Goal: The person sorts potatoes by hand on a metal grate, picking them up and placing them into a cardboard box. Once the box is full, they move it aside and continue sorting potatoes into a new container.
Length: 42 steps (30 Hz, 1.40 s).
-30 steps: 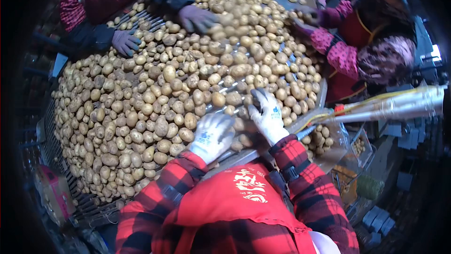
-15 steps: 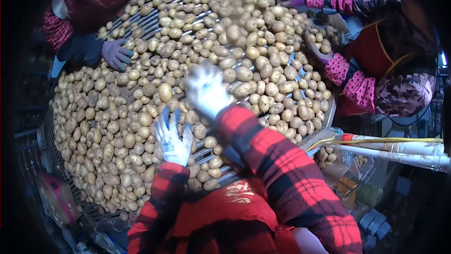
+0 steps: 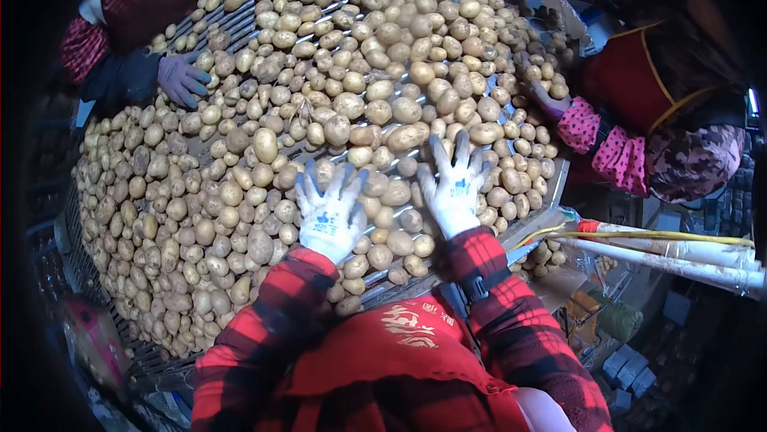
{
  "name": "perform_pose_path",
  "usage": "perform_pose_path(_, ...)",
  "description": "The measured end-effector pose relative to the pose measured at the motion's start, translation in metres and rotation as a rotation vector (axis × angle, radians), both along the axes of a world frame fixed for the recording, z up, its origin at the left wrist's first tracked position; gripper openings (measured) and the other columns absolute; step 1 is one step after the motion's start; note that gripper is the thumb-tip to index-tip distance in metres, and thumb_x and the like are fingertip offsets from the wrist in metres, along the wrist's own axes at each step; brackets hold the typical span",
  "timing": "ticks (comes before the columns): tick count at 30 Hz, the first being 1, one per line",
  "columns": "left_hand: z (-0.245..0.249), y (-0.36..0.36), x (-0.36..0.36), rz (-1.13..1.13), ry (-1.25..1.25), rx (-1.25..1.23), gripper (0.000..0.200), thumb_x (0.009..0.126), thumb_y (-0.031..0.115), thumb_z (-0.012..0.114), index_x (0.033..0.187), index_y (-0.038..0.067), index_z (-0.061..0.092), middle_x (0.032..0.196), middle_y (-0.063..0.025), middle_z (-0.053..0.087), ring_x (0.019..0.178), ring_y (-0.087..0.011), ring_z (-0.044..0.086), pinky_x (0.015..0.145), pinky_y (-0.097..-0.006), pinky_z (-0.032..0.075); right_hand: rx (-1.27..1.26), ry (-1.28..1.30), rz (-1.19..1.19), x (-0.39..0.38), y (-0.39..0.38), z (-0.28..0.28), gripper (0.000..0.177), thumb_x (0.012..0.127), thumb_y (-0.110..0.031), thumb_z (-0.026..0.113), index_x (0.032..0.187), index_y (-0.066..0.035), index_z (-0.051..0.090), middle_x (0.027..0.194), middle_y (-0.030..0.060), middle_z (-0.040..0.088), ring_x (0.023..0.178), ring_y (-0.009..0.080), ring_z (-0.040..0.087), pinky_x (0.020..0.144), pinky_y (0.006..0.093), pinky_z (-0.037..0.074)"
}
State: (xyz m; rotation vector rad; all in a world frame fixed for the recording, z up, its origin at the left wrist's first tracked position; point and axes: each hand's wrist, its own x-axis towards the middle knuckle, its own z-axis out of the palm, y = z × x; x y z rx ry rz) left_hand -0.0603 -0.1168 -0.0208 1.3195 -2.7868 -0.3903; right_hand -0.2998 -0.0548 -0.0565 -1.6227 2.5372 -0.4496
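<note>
Potatoes (image 3: pixel 206 232) lie heaped over a slatted metal table (image 3: pixel 240 32). My left hand (image 3: pixel 330 212), in a white glove with blue-grey fingertips, rests palm down on potatoes near the table's front edge, its fingers spread. To its right, my right hand (image 3: pixel 455 184), gloved the same way, lies on more potatoes with its fingers apart. Several potatoes (image 3: pixel 391 216) sit between the two hands. Neither hand grips anything that I can see. Potatoes under the palms are partly hidden.
A co-worker's purple-gloved hand (image 3: pixel 182 79) touches potatoes at the left. Across on the right, another person's gloved hands (image 3: pixel 550 100) are at the heap. White pipes (image 3: pixel 679 256) with a yellow cord stick out at right. A pink-edged sack (image 3: pixel 96 332) stands lower left.
My right hand, blurred before, has moved right and down and now lies spread on the potatoes. My left hand has shifted right and slightly up. The view has shifted a little.
</note>
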Motion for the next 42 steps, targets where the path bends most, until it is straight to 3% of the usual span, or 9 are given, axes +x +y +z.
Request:
perform_pose_path(7, 0.012, 0.006, 0.011, -0.057, 0.214, 0.079, 0.055, 0.087, 0.021, 0.072, 0.141, 0.019, 0.063, 0.149, -0.0112, 0.055, 0.145, -0.0468, 0.039, 0.119, -0.0625, 0.035, -0.003, 0.250, -0.034, -0.068, -0.104, -0.007, 0.065, 0.086, -0.023, 0.073, 0.149, -0.031, 0.058, 0.162, 0.0189, 0.041, 0.124, 0.0431, 0.056, 0.102, 0.0579, 0.049)
perform_pose_path(13, 0.030, -0.062, 0.003, 0.007, 0.446, -0.100, 0.045, 0.089, 0.017, 0.071, 0.134, 0.013, 0.067, 0.142, -0.0156, 0.060, 0.130, -0.0416, 0.055, 0.115, -0.0553, 0.040, -0.132, 0.357, -0.024, -0.099, -0.130, -0.005, 0.057, 0.086, -0.024, 0.074, 0.142, -0.022, 0.065, 0.155, 0.0198, 0.050, 0.136, 0.0446, 0.049, 0.109, 0.0613, 0.041)
perform_pose_path(15, 0.013, -0.087, -0.007, 0.081, 0.320, -0.033, 0.061, 0.096, 0.035, 0.065, 0.152, 0.015, 0.052, 0.162, -0.0154, 0.046, 0.149, -0.0411, 0.040, 0.125, -0.0613, 0.026, -0.313, 0.262, 0.197, -0.059, -0.135, 0.016, 0.052, 0.086, -0.024, 0.074, 0.138, -0.020, 0.066, 0.151, 0.0185, 0.053, 0.137, 0.0416, 0.049, 0.115, 0.0621, 0.035)
perform_pose_path(19, -0.007, -0.060, -0.040, -0.023, 0.020, 0.057, 0.063, 0.094, 0.048, 0.065, 0.147, 0.017, 0.056, 0.162, -0.0098, 0.045, 0.153, -0.0337, 0.035, 0.121, -0.0700, 0.023, -0.326, 0.036, 0.553, 0.014, -0.149, 0.009, 0.040, 0.092, -0.025, 0.072, 0.132, -0.018, 0.068, 0.145, 0.0153, 0.060, 0.135, 0.0375, 0.054, 0.114, 0.0563, 0.039)
perform_pose_path(23, 0.016, -0.006, -0.019, -0.107, 0.281, 0.018, 0.042, 0.088, 0.038, 0.073, 0.125, 0.020, 0.068, 0.147, -0.0102, 0.054, 0.146, -0.0354, 0.042, 0.119, -0.0677, 0.031, -0.392, -0.075, 0.421, 0.008, -0.156, -0.001, 0.037, 0.092, -0.022, 0.074, 0.128, -0.014, 0.070, 0.135, 0.0114, 0.068, 0.122, 0.0338, 0.064, 0.106, 0.0490, 0.046)
perform_pose_path(29, 0.010, 0.031, -0.009, -0.084, 0.657, 0.618, 0.031, 0.089, 0.020, 0.075, 0.118, 0.010, 0.071, 0.127, -0.0142, 0.065, 0.123, -0.0363, 0.062, 0.104, -0.0472, 0.052, -0.116, 0.235, 0.416, 0.056, -0.235, 0.003, 0.031, 0.097, -0.034, 0.067, 0.117, -0.011, 0.068, 0.109, 0.0133, 0.073, 0.107, 0.0376, 0.067, 0.107, 0.0678, 0.035)
perform_pose_path(35, 0.006, -0.021, 0.028, 0.716, 1.563, 1.569, 0.056, 0.111, 0.044, 0.051, 0.156, 0.010, 0.046, 0.150, -0.0123, 0.058, 0.134, -0.0300, 0.059, 0.109, -0.0435, 0.051, -0.010, -0.931, 0.142, 0.040, -0.216, 0.054, 0.030, 0.098, -0.024, 0.071, 0.122, -0.007, 0.077, 0.103, 0.0138, 0.079, 0.112, 0.0252, 0.072, 0.105, 0.0452, 0.049)
perform_pose_path(39, 0.024, -0.047, 0.037, 0.903, 1.757, 1.833, 0.056, 0.112, 0.044, 0.050, 0.156, 0.010, 0.047, 0.146, -0.0113, 0.059, 0.128, -0.0274, 0.061, 0.105, -0.0435, 0.054, 0.374, -1.187, 0.767, 0.052, -0.164, 0.080, 0.030, 0.095, -0.020, 0.075, 0.121, -0.003, 0.077, 0.107, 0.0157, 0.077, 0.110, 0.0274, 0.072, 0.095, 0.0408, 0.057)
perform_pose_path(42, -0.027, -0.044, 0.045, 0.641, 1.836, 1.967, 0.051, 0.113, 0.038, 0.049, 0.155, 0.008, 0.049, 0.137, -0.0098, 0.064, 0.117, -0.0244, 0.064, 0.099, -0.0395, 0.056, -0.068, -0.423, 0.692, 0.052, -0.209, 0.029, 0.036, 0.095, -0.027, 0.072, 0.126, -0.010, 0.073, 0.117, 0.0178, 0.073, 0.112, 0.0405, 0.067, 0.099, 0.0481, 0.052)
